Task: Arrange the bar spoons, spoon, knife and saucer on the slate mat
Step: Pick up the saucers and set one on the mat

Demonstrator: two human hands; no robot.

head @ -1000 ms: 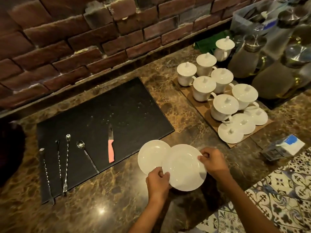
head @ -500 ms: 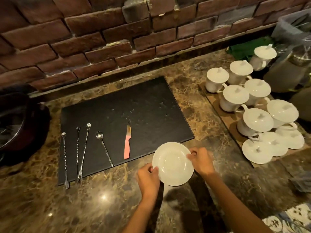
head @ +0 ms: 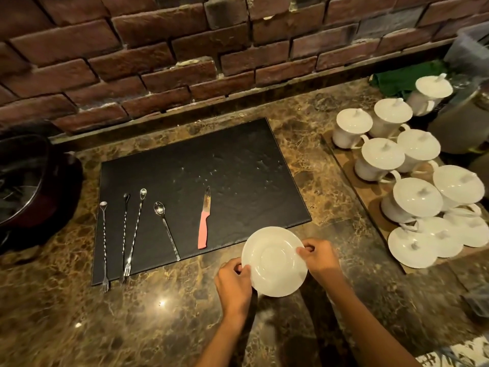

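Note:
A black slate mat [head: 232, 165] lies on the marble counter. On its left part lie three twisted bar spoons [head: 104, 245] [head: 124, 234] [head: 136, 231], a small spoon [head: 166, 229] and a pink-handled knife [head: 204, 221], all roughly parallel. A white saucer [head: 275, 260] is held just off the mat's near right corner. My left hand [head: 234, 282] grips its left rim and my right hand [head: 321, 258] grips its right rim. Whether a second saucer is stacked beneath it is hidden.
A wooden board [head: 370, 202] on the right carries several white lidded cups [head: 381, 157] and loose lids [head: 412, 247]. A dark round pot [head: 23, 181] stands at the left. A brick wall [head: 185, 62] runs along the back. A green cloth [head: 402, 80] lies far right.
Two saucers lay side by side a second ago; now only one white disc shows, held by both hands. The view has shifted left toward the mat.

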